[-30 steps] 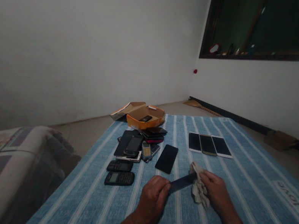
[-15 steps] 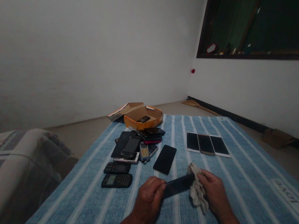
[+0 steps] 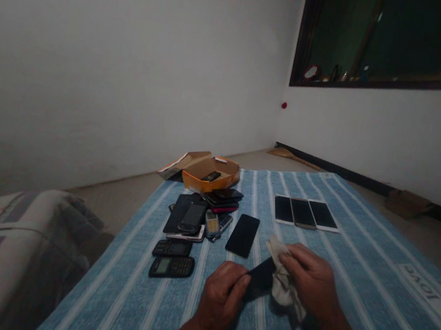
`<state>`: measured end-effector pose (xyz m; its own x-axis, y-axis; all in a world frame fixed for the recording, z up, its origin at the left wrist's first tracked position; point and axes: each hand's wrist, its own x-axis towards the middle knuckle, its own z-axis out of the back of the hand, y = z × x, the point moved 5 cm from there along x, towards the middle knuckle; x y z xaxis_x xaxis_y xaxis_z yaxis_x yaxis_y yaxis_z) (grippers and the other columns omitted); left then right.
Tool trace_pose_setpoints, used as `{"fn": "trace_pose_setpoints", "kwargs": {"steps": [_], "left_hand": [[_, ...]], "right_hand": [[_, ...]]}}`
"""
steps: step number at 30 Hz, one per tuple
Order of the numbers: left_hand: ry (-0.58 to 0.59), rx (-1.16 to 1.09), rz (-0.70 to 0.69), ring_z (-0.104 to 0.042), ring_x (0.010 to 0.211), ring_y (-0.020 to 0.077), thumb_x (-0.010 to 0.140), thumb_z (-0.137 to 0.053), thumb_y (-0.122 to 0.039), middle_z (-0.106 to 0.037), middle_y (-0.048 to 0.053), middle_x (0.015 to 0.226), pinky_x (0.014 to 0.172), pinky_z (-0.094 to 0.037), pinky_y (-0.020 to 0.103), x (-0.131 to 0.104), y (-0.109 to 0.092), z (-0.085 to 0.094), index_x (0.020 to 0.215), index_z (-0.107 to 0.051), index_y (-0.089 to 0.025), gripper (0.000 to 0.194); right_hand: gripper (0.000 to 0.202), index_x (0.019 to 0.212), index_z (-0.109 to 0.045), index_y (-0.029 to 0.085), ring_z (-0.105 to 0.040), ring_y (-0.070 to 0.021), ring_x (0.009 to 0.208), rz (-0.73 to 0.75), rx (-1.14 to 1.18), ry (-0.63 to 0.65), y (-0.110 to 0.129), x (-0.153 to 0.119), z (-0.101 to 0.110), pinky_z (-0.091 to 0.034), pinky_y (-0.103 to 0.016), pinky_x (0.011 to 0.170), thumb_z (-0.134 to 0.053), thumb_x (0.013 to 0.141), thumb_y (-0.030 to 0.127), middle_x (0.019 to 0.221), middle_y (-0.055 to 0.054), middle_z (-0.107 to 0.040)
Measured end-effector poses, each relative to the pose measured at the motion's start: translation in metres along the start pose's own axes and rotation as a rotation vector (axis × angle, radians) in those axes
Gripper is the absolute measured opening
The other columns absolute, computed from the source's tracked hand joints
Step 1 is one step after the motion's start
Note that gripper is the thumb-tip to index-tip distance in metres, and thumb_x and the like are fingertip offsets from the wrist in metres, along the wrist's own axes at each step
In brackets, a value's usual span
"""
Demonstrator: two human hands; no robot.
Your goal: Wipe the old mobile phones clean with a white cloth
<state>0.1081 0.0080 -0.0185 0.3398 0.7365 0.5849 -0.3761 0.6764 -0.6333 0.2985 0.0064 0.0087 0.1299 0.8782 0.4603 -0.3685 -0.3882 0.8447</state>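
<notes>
My left hand [image 3: 222, 296] grips one end of a dark smartphone [image 3: 259, 281], held tilted above the striped cloth. A crumpled pale cloth [image 3: 283, 284] is pinched in my right hand [image 3: 314, 278] and covers the phone's far end. Just beyond lies another black smartphone [image 3: 243, 235], flat on its own. Left of my hands are two keypad phones [image 3: 172, 266], one behind the other. Farther back, three smartphones [image 3: 304, 213] lie side by side in a row.
A pile of phones [image 3: 193, 217] sits left of centre, before an open orange box [image 3: 213, 172] with a phone inside. A blue-and-white striped cloth [image 3: 131, 286] covers the surface. Draped fabric [image 3: 27, 245] stands at left; a broom [image 3: 290, 156] lies on the floor behind.
My right hand and the pale cloth have moved left along the phone, closer to my left hand. The phone is turned slightly, and less of it shows.
</notes>
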Motion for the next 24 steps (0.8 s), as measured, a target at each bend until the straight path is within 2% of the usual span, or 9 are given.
{"fn": "trace_pose_setpoints", "kwargs": {"steps": [4, 8, 14, 19, 24], "left_hand": [[0.005, -0.035, -0.042, -0.063, 0.073, 0.0177, 0.096, -0.049, -0.024, -0.066, 0.005, 0.078, 0.067, -0.05, 0.028, 0.007, -0.01, 0.012, 0.091, -0.067, -0.018, 0.019], [0.075, -0.078, -0.071, -0.065, 0.078, 0.0183, 0.096, -0.05, -0.024, -0.07, 0.006, 0.084, 0.071, -0.052, 0.028, 0.01, -0.02, 0.026, 0.098, -0.068, -0.019, 0.019], [0.043, -0.046, -0.048, -0.067, 0.078, 0.0189, 0.093, -0.053, -0.024, -0.068, 0.003, 0.077, 0.07, -0.054, 0.027, 0.003, -0.022, 0.049, 0.089, -0.07, -0.022, 0.017], [0.011, -0.055, -0.055, -0.068, 0.077, 0.0181, 0.091, -0.057, -0.023, -0.072, 0.003, 0.083, 0.07, -0.055, 0.025, 0.001, -0.025, 0.063, 0.09, -0.071, -0.023, 0.014], [0.038, -0.046, -0.039, -0.066, 0.069, 0.0173, 0.09, -0.058, -0.024, -0.069, 0.002, 0.074, 0.066, -0.055, 0.026, 0.004, -0.028, 0.069, 0.083, -0.072, -0.023, 0.015]], "right_hand": [[0.025, 0.072, -0.067, 0.02, -0.055, -0.0138, 0.061, 0.164, -0.067, 0.04, 0.026, -0.007, -0.017, -0.041, -0.025, 0.059, -0.055, 0.092, 0.03, 0.067, 0.0, -0.057], [0.024, 0.076, -0.067, 0.02, -0.055, -0.0145, 0.063, 0.281, -0.119, 0.077, 0.046, -0.012, -0.03, -0.04, -0.026, 0.06, -0.053, 0.095, 0.026, 0.068, -0.001, -0.059], [0.029, 0.078, -0.065, 0.019, -0.055, -0.0156, 0.065, 0.47, -0.176, 0.148, 0.068, -0.017, -0.054, -0.041, -0.027, 0.061, -0.047, 0.099, 0.027, 0.068, -0.003, -0.059], [0.031, 0.075, -0.06, 0.019, -0.053, -0.0151, 0.065, 0.554, -0.184, 0.208, 0.079, -0.019, -0.068, -0.039, -0.026, 0.06, -0.043, 0.1, 0.024, 0.068, -0.003, -0.058], [0.03, 0.074, -0.058, 0.02, -0.053, -0.0147, 0.065, 0.546, -0.127, 0.256, 0.083, -0.017, -0.068, -0.04, -0.025, 0.06, -0.043, 0.1, 0.025, 0.069, -0.002, -0.057]]}}
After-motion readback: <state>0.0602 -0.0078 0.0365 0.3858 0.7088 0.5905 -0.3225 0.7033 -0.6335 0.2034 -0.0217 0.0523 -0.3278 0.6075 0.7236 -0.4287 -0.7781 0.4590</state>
